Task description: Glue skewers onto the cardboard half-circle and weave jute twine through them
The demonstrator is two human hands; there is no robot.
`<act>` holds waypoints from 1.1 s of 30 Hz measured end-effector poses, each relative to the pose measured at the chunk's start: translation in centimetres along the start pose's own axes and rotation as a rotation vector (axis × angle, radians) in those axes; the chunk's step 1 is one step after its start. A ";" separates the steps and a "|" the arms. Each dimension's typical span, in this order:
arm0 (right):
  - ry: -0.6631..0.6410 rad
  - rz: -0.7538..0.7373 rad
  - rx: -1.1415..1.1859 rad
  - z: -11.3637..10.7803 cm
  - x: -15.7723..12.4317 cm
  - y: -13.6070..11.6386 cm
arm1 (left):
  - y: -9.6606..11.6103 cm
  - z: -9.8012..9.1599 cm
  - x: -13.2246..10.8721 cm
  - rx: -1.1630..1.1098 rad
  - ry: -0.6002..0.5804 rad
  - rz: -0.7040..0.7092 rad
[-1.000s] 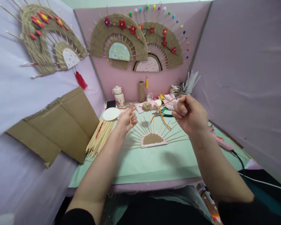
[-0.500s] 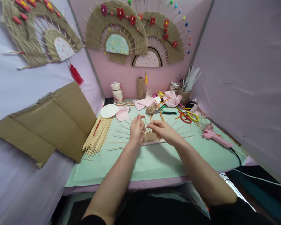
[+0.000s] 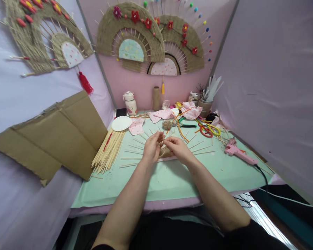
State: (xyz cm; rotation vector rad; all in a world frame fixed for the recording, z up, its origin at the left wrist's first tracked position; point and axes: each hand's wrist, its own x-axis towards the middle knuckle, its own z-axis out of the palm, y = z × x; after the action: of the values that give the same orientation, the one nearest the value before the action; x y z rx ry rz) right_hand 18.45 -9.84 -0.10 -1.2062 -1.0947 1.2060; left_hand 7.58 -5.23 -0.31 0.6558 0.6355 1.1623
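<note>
A half-round fan frame (image 3: 135, 143) of thin wooden sticks radiating from a cardboard base lies flat on the mint-green table top (image 3: 172, 180). My left hand (image 3: 152, 147) and my right hand (image 3: 176, 148) meet right over the fan's centre, fingers pinched together. A thin strand of jute twine runs between them and back to a small twine ball (image 3: 167, 124) just behind. The hands cover the fan's base.
A bundle of bamboo sticks (image 3: 109, 150) lies at the left beside a white paper disc (image 3: 122, 123). A pink glue gun (image 3: 239, 154) with its cord, scissors (image 3: 207, 130) and orange wires sit at the right. Fabric scraps, a flask (image 3: 130, 103) and a cup stand behind. Cardboard (image 3: 52, 139) leans left.
Both hands came down from mid-air, where the right pulled twine up, to the fan's centre. In the last half second they closed in tighter, fingertips almost touching.
</note>
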 end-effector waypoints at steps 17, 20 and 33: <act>-0.009 0.055 0.126 -1.0 0.3 0.9 | -0.3 -0.3 0.0 0.067 -0.023 0.023; 0.065 0.028 0.279 -1.4 0.9 1.1 | 0.0 -0.6 0.2 0.024 -0.002 -0.011; 0.172 0.007 -0.072 -3.7 0.4 1.6 | 0.4 -0.5 0.0 -0.133 -0.010 -0.151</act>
State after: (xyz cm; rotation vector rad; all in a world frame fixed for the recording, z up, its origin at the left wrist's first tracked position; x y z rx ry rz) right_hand 22.07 -9.78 -2.00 -1.3444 -1.0132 1.0542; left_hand 6.96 -5.03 -0.31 0.4922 0.5839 1.0499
